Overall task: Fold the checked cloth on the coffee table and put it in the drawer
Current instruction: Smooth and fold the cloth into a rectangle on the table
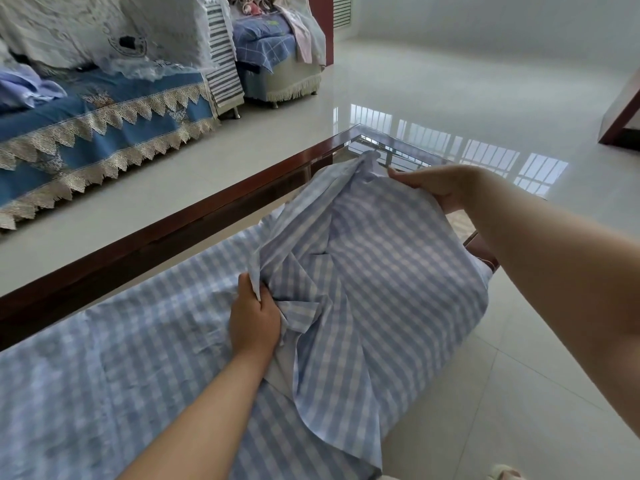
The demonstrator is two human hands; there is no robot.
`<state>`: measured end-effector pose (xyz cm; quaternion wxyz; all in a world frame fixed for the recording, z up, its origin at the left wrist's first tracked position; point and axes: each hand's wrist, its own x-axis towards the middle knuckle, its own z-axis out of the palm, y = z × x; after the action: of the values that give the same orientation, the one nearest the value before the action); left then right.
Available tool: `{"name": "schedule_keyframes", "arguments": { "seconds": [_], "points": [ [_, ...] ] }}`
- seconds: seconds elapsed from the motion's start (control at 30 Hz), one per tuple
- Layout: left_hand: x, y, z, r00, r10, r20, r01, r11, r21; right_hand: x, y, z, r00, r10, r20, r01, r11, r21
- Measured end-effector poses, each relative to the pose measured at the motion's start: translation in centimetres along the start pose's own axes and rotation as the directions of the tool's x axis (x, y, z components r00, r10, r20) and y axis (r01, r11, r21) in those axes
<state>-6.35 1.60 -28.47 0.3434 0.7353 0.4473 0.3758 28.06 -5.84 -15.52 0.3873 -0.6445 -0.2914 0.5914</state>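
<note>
A light-blue and white checked cloth (377, 271) covers most of the coffee table (194, 216), which has a dark red wooden rim and a glass top. My left hand (254, 322) pinches a bunched edge of the cloth near the middle of the table. My right hand (440, 187) grips the far end of the cloth and holds it raised above the table's far corner. Between the two hands the cloth is lifted and creased. Its near part lies flat on the table. No drawer is in view.
A sofa (86, 126) with a blue cover and lace trim runs along the left, an armchair (277, 60) beyond it. Glossy white floor tiles (467, 91) surround the table. A dark red piece of furniture (623, 116) stands at the right edge.
</note>
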Motion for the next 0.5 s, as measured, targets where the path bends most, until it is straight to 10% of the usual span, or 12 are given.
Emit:
{"name": "schedule_keyframes", "arguments": {
  "seconds": [0.17, 0.27, 0.37, 0.4, 0.5],
  "points": [
    [-0.1, 0.2, 0.0, 1.0, 0.0, -0.013, 0.0, 1.0, 0.011, -1.3, -1.2, 2.1, 0.984, -0.125, 0.125, 0.131, 0.99, -0.041],
    [-0.1, 0.2, 0.0, 1.0, 0.009, -0.011, -0.009, 1.0, 0.011, -1.7, -2.1, 1.7, 0.937, -0.224, -0.269, 0.123, 0.931, -0.345],
    [-0.1, 0.3, 0.1, 1.0, 0.016, -0.025, -0.015, 1.0, 0.02, -1.4, -1.6, 0.8, 0.367, -0.637, -0.678, -0.219, 0.649, -0.728],
    [-0.1, 0.3, 0.1, 0.999, 0.021, -0.031, -0.02, 0.999, 0.025, -1.4, -1.1, 1.4, 0.297, -0.674, -0.677, -0.238, 0.634, -0.736],
    [0.1, 0.3, 0.1, 1.0, 0.014, -0.024, -0.014, 0.999, 0.033, -0.3, 1.4, 5.1, 0.455, -0.691, -0.561, -0.176, 0.548, -0.818]
  ]
}}
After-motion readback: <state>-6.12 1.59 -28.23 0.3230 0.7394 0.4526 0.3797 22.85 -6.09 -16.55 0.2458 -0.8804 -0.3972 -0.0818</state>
